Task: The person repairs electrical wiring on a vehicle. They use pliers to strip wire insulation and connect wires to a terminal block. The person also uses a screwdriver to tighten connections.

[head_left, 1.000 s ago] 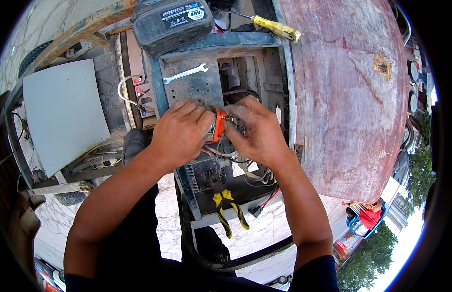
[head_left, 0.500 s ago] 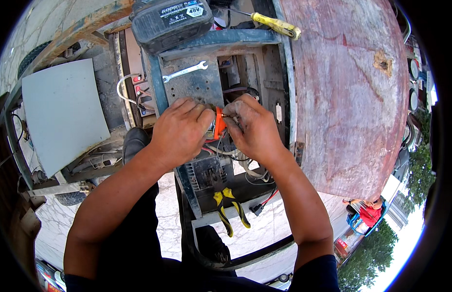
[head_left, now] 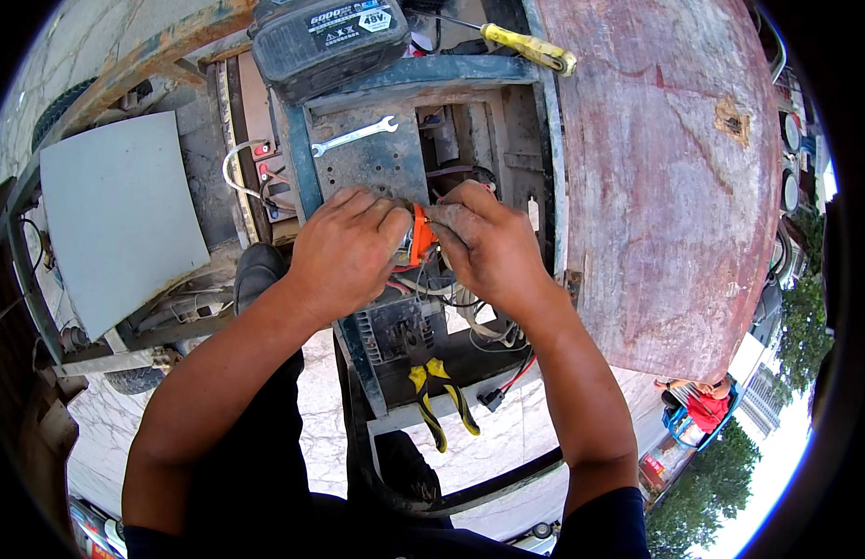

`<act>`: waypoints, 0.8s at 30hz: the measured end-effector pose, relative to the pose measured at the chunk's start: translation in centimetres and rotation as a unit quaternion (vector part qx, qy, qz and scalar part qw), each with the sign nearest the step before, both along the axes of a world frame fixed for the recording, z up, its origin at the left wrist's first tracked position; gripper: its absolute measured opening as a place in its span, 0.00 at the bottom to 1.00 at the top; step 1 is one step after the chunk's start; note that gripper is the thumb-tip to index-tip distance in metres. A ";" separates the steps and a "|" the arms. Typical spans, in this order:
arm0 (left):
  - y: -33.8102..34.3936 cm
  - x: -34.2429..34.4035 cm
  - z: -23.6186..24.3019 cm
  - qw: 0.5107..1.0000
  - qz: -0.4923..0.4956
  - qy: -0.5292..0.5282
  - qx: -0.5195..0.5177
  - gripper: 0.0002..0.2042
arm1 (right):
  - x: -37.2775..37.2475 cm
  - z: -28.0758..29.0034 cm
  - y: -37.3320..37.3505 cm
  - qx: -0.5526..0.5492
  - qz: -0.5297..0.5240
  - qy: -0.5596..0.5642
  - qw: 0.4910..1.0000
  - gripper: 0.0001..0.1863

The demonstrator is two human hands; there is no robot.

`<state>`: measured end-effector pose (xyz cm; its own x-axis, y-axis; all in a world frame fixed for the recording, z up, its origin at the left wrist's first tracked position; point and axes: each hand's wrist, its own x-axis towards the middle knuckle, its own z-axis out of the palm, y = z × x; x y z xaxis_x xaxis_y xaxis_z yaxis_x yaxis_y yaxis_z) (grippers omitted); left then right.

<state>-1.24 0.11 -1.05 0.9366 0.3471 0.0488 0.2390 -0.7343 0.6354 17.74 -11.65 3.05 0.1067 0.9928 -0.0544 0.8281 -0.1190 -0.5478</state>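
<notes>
My left hand [head_left: 351, 244] is closed around a small device with an orange plastic edge [head_left: 420, 235]; most of it is hidden behind my fingers. At its right side, the thumb and forefinger of my right hand [head_left: 488, 244] are pinched together against the orange part. What lies between those fingertips is too small and covered to make out. Grey and black wires [head_left: 462, 303] hang in the metal frame below both hands. Beyond my left hand, an open-end wrench [head_left: 355, 137] rests on the perforated metal plate [head_left: 372, 168].
Yellow-and-black pliers [head_left: 442, 401] lie near me beside a black connector [head_left: 491, 400]. A black battery pack [head_left: 330, 65] and a yellow-handled screwdriver [head_left: 530, 49] rest at the far side. To the right stands a worn reddish board [head_left: 656, 186]; a grey panel [head_left: 120, 219] lies left.
My right fingers have turned and closed in on the orange part, covering the small brass-coloured piece that showed there before. My left hand stays in place.
</notes>
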 end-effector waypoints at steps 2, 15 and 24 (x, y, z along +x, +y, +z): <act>0.0 0.0 0.0 1.000 0.002 -0.001 0.003 0.23 | -0.1 -0.1 0.0 0.004 -0.001 0.000 1.000 0.10; 0.0 0.0 0.0 1.000 0.005 -0.012 0.008 0.22 | 0.1 1.4 0.4 -0.039 -0.049 0.108 0.992 0.14; 0.1 0.1 0.1 0.999 0.001 -0.038 0.018 0.18 | 0.0 0.0 -0.2 -0.007 0.002 0.003 1.000 0.09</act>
<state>-1.13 0.20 -0.92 0.9292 0.3448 0.1333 0.1913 -0.7570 0.6248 17.69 -11.84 3.01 0.1018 0.9925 -0.0683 0.8257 -0.1226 -0.5506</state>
